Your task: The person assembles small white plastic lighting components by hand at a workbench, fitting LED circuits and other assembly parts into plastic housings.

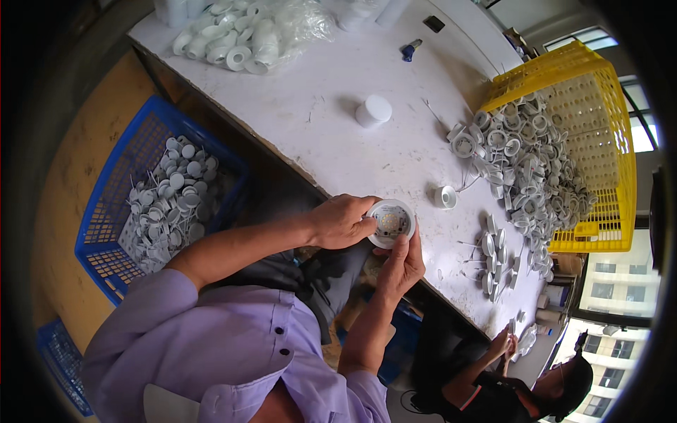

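Between both hands I hold a round white LED lamp just off the table's near edge, its open face up and a circuit board with small yellow LEDs showing inside the rim. My left hand grips the rim on the left, thumb over the edge. On the lower right side, my right hand has its thumb and fingers closed on the lamp. Close by on the table lies a small white lamp cup with wires. Farther off stands a white round cap.
A tipped yellow crate spills wired lamp cups onto the white table. Rows of white lamp discs lie at right. A blue basket of lamps stands left. A plastic bag of white shells lies back left. A co-worker works lower right.
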Action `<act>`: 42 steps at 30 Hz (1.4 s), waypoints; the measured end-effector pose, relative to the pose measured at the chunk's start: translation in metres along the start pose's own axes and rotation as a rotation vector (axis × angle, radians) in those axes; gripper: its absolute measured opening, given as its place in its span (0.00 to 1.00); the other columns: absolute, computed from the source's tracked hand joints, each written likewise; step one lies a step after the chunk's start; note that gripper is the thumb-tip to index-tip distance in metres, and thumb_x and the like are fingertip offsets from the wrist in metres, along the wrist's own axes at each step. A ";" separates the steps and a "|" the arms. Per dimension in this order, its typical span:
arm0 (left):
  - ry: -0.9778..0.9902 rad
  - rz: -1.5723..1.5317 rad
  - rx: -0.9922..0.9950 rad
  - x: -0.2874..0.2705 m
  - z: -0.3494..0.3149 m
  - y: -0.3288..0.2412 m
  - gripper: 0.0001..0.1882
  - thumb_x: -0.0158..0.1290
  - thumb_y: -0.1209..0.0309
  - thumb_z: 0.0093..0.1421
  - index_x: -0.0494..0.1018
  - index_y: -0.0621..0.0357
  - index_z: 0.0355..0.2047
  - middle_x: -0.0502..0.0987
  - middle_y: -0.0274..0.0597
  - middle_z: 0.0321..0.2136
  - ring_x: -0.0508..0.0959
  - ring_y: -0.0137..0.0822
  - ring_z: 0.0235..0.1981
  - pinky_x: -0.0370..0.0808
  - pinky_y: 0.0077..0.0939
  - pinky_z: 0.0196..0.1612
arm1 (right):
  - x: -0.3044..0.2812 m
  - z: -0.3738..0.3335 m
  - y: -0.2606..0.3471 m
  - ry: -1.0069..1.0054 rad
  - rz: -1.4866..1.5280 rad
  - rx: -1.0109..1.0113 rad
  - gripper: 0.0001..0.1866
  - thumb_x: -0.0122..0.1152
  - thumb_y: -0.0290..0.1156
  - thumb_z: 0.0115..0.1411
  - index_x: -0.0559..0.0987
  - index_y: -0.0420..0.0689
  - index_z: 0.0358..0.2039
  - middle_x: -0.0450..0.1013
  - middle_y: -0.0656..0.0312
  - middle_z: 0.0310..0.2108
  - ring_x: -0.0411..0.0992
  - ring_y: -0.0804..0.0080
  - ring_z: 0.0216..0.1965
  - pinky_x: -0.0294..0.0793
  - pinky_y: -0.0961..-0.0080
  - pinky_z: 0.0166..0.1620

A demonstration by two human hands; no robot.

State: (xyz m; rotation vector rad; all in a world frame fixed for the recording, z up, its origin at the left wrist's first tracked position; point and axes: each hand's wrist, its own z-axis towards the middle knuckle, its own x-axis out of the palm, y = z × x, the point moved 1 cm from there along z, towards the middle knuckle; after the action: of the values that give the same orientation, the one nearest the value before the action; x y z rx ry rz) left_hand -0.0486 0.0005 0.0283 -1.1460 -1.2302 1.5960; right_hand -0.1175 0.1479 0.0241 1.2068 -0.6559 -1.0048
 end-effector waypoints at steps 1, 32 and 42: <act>-0.005 -0.003 -0.002 0.001 -0.002 0.002 0.17 0.46 0.71 0.59 0.67 0.71 0.46 0.77 0.57 0.29 0.79 0.40 0.31 0.73 0.33 0.35 | 0.001 -0.002 -0.001 0.009 -0.039 -0.037 0.20 0.50 0.31 0.64 0.69 0.32 0.53 0.71 0.57 0.39 0.70 0.80 0.29 0.70 0.86 0.26; -0.156 0.224 -0.008 0.035 0.003 0.029 0.15 0.45 0.76 0.50 0.65 0.76 0.38 0.73 0.65 0.22 0.76 0.60 0.27 0.73 0.46 0.31 | 0.013 -0.021 -0.041 -0.196 0.193 0.163 0.22 0.48 0.15 0.55 0.66 0.34 0.53 0.69 0.55 0.46 0.69 0.70 0.46 0.68 0.76 0.51; 0.056 -0.100 -0.227 0.013 0.005 0.032 0.17 0.45 0.74 0.51 0.70 0.72 0.40 0.76 0.61 0.30 0.78 0.48 0.34 0.73 0.34 0.38 | 0.010 -0.024 -0.029 -0.136 -0.031 0.104 0.22 0.47 0.16 0.56 0.68 0.34 0.53 0.69 0.59 0.43 0.69 0.75 0.43 0.68 0.79 0.47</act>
State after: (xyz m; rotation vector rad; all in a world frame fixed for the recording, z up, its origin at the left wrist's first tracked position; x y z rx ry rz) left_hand -0.0592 0.0044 -0.0047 -1.2406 -1.4360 1.3672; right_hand -0.1004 0.1488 -0.0111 1.2499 -0.8065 -1.0962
